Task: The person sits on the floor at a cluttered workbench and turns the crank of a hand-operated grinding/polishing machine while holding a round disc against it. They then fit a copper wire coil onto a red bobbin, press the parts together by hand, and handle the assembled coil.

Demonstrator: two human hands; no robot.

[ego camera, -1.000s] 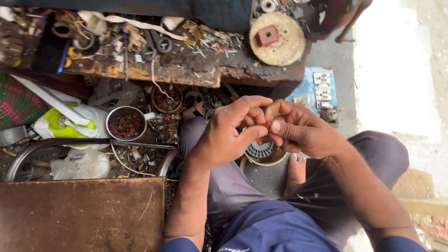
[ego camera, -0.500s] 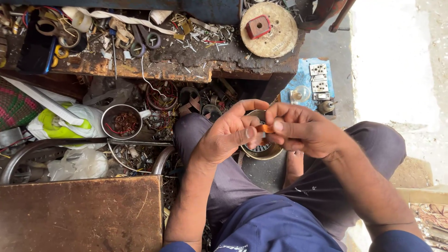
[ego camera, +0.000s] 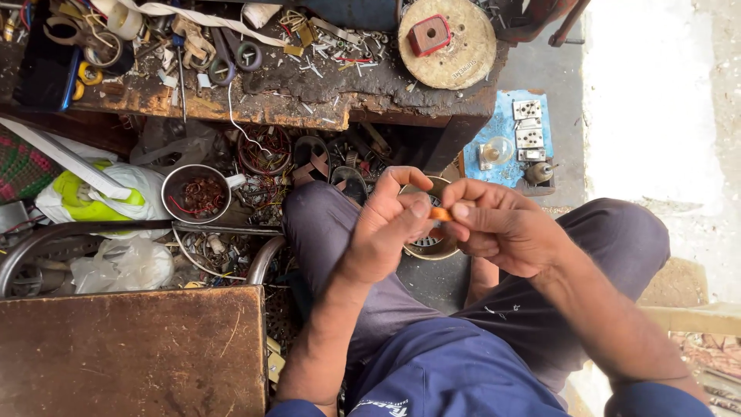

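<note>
Work in hand: both hands meet over the lap on a small orange piece [ego camera: 440,214], which looks like a short sleeve or a bit of insulated wire; too small to tell which.
Progress: the orange piece is up off the floor and held between the fingertips of both hands, so the picking-up is done. Judging by the pinch, the fine fingering of the piece itself is under way, and nothing shows it fitted to anything yet.
Left hand [ego camera: 382,232]: raised from the left knee, wrist bent inward, thumb and forefinger closed on the left end of the orange piece, the other fingers curled loosely above it.
Right hand [ego camera: 505,232]: comes in from the right thigh, palm turned down, thumb and forefinger nipping the right end of the piece, remaining fingers folded under.
Where the piece sits: between the two hands, directly above a round metal part with a slotted grille [ego camera: 428,245] that rests on the floor between the knees.
Round about: a steel bowl of reddish wire scraps [ego camera: 196,193] lies well to the left, a cluttered wooden bench [ego camera: 309,100] stands beyond the knees with a round wooden disc [ego camera: 448,35] on it, and a blue sheet with switch plates [ego camera: 505,143] lies to the right of the bench.
</note>
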